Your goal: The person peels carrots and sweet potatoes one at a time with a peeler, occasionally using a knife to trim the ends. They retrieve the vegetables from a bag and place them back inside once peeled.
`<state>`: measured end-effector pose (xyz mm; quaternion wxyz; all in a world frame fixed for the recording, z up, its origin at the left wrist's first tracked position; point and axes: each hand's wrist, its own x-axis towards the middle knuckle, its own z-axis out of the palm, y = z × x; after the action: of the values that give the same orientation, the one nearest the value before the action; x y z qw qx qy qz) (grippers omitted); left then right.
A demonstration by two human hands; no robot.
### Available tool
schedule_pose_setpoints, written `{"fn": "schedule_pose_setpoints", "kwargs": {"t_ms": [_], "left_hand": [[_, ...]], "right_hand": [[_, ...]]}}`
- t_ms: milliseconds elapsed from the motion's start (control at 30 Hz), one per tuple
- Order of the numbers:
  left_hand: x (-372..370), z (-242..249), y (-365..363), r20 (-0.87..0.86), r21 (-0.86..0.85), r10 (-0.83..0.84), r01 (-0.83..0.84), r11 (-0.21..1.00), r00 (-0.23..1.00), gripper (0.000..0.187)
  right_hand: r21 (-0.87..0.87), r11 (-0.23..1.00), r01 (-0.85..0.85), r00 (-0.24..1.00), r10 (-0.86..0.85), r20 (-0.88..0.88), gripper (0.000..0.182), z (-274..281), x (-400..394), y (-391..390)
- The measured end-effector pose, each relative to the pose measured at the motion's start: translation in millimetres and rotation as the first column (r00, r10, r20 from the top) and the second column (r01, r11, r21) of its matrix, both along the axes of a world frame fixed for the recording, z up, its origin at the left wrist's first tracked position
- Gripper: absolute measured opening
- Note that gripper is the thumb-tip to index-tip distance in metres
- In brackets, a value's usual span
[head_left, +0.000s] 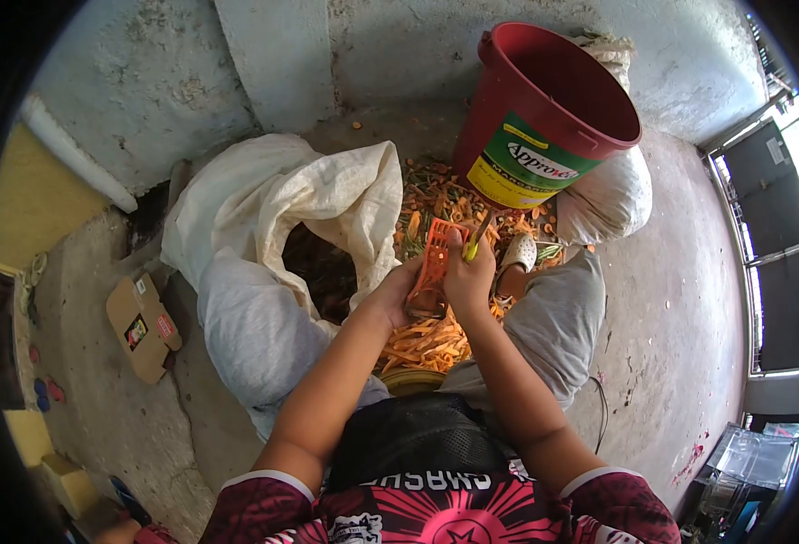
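Note:
An orange slotted plastic piece (433, 263) is held upright between my two hands, above a heap of orange strips (426, 343). My left hand (397, 292) grips its left side near the lower end. My right hand (470, 274) is closed at its right side, with a yellow-green handled tool (473, 247) also in the fingers, its dark tip pointing up. The heap lies in a container whose yellowish rim (415, 376) shows between my legs. Beside my left hand, a whitish sack (377, 195) stands open with dark contents.
A large dark red bucket (558, 86) stands at the back, next to a stuffed white sack (610, 199). Orange peelings (435, 195) cover the floor ahead. A flattened cardboard box (143, 326) lies at left. A foot in a light clog (519, 254) is at right.

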<state>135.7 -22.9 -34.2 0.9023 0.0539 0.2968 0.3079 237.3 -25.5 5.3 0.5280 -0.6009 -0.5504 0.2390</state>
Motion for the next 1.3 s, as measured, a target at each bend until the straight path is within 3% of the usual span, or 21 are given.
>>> {"fn": "schedule_pose_setpoints", "kwargs": {"t_ms": [67,167,233,300,400,433,533,567,667,767,833,967,1133,1233,1300], "left_hand": [[0,-2,0,-0.020,0.005,-0.010,0.010,1.000,1.000,0.031],[1,-1,-4,-0.173,0.147,-0.080,0.106,0.984,0.982,0.037],[3,-7,-5,-0.111,0.117,-0.168,0.181,0.976,0.979,0.040],[3,-3,-10,-0.037,0.135,-0.271,0.274,0.952,0.962,0.042],[9,20,-17,-0.228,0.092,-0.175,0.200,0.975,0.958,0.040],[6,11,-13,-0.146,0.120,-0.159,0.177,0.977,0.976,0.041],[2,13,-4,-0.133,0.023,0.005,-0.002,1.000,0.991,0.041],[3,-3,0,-0.123,0.042,0.048,-0.043,0.998,0.991,0.042],[1,-8,2,-0.013,0.077,-0.023,0.024,0.997,1.000,0.040],[-3,-13,4,-0.017,0.077,-0.096,0.097,0.992,0.995,0.036],[0,0,2,-0.020,0.049,-0.028,0.028,0.998,0.999,0.033],[1,-3,2,0.032,-0.023,0.005,-0.004,1.000,0.999,0.029],[-2,-11,1,-0.010,0.091,-0.037,0.038,0.995,0.999,0.029],[-2,-5,0,-0.038,0.134,-0.057,0.062,0.989,0.998,0.034],[1,-3,-2,-0.073,0.129,-0.089,0.098,0.987,0.993,0.038]], "right_hand": [[-0.011,1.000,0.025,0.999,-0.025,0.021,0.020,-5,0,1],[-0.064,0.981,0.185,0.982,-0.182,0.041,0.019,1,7,11],[0.131,0.950,0.282,0.948,-0.297,0.116,0.019,-14,30,36],[0.068,0.928,0.367,0.925,-0.372,0.075,0.020,-19,56,61],[0.202,0.882,0.426,0.893,-0.445,0.060,0.020,-19,81,78],[0.256,0.874,0.413,0.904,-0.427,-0.001,0.020,-21,82,80],[0.054,0.945,0.322,0.940,-0.313,-0.134,0.020,-7,60,54],[0.069,0.965,0.254,0.961,-0.244,-0.129,0.020,-7,51,45],[0.083,0.992,0.091,0.990,-0.081,-0.111,0.021,-2,24,19],[0.057,0.998,-0.001,0.998,0.004,-0.057,0.021,7,6,4],[0.062,0.997,-0.056,0.998,0.055,0.013,0.022,5,3,2],[0.051,0.998,-0.037,0.999,0.035,0.040,0.022,0,3,2],[-0.008,1.000,0.005,0.999,-0.004,0.039,0.023,1,-1,2],[-0.116,0.988,0.098,0.994,-0.093,0.049,0.021,1,0,6],[-0.031,0.980,0.195,0.975,-0.190,0.111,0.021,-9,17,23]]}}
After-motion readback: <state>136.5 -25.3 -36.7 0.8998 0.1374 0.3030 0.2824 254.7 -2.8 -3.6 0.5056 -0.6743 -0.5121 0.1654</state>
